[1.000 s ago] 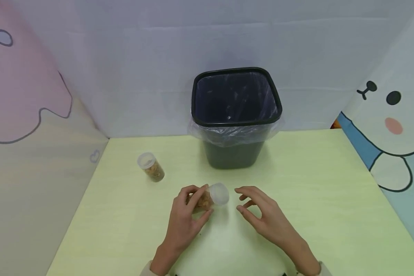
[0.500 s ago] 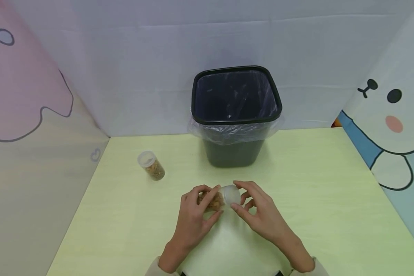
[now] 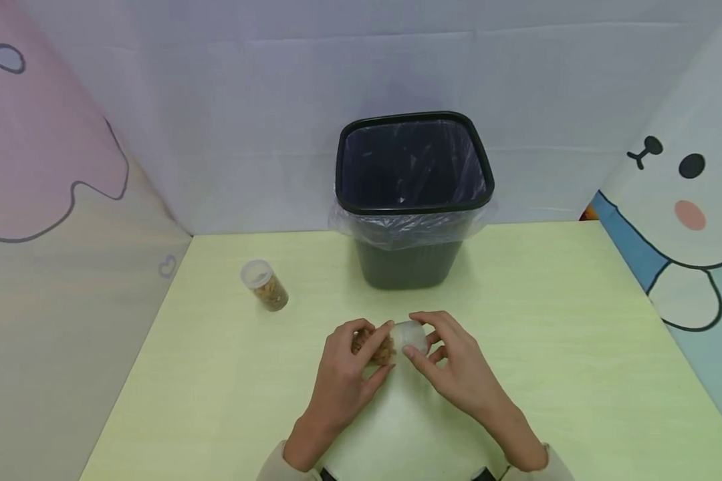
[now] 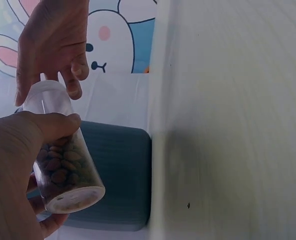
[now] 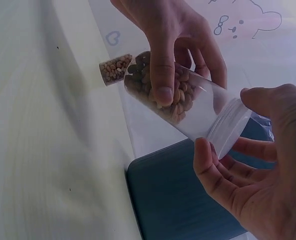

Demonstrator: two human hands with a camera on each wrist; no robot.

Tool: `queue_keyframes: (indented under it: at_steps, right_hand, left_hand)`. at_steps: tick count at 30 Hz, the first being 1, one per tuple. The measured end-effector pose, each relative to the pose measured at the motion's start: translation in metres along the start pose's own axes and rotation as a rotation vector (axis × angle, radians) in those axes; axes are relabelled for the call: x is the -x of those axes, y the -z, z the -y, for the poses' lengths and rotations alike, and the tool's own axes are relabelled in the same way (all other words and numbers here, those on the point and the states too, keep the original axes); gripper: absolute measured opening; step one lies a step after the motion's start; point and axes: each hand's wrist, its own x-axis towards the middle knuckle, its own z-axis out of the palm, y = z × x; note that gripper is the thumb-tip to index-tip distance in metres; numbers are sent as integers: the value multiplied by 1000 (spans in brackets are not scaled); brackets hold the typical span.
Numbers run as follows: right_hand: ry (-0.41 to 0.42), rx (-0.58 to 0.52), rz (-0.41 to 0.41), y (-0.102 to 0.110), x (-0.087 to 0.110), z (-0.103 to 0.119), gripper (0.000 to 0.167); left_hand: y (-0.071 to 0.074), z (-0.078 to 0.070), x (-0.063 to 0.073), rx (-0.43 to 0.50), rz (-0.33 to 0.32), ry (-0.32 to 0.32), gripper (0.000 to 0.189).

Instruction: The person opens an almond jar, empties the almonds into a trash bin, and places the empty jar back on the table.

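A clear plastic jar [image 5: 192, 107], partly filled with brown nuts that look like almonds [image 4: 63, 162], is held tilted above the table. My left hand [image 3: 343, 374] grips its body, thumb on one side and fingers on the other. At the jar's other end, my right hand [image 3: 460, 367] holds the whitish screw lid [image 5: 230, 127] between thumb and fingers. The lid sits on the jar's mouth. A second lidded jar [image 3: 266, 287] of nuts stands on the table to the left, apart from both hands.
A dark bin [image 3: 406, 267] lined with a clear bag stands at the back middle of the pale yellow-green table [image 3: 577, 347]. White cloth [image 3: 247, 133] hangs behind it, and cartoon-printed walls flank both sides.
My left hand has carried the jar to the right. My right hand, apart from the jar at first, has come onto its lid and closed its fingers round it.
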Motion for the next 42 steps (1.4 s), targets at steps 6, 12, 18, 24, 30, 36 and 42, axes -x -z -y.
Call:
queue_keyframes:
  at_steps: [6, 12, 18, 24, 30, 36, 42]
  right_hand:
    - [25, -9, 1, 3, 0, 0, 45]
    - [86, -3, -9, 2, 0, -2, 44]
    - [144, 13, -25, 2, -1, -3, 45]
    - [204, -3, -36, 2, 1, -2, 49]
    - [234, 15, -32, 4, 4, -1, 50]
    - [283, 44, -28, 3, 6, 1, 44]
    - [328, 36, -35, 1, 8, -1, 43]
  left_hand:
    - [1, 0, -4, 12, 18, -6, 82]
    - [4, -2, -5, 14, 48, -8, 83]
    - [8, 0, -7, -3, 73, -31, 79]
    - [11, 5, -9, 19, 44, -93, 77]
    - [14, 8, -12, 63, 31, -122, 74]
    - [14, 9, -10, 124, 34, -111, 74]
    - [15, 11, -9, 199, 55, -85, 72]
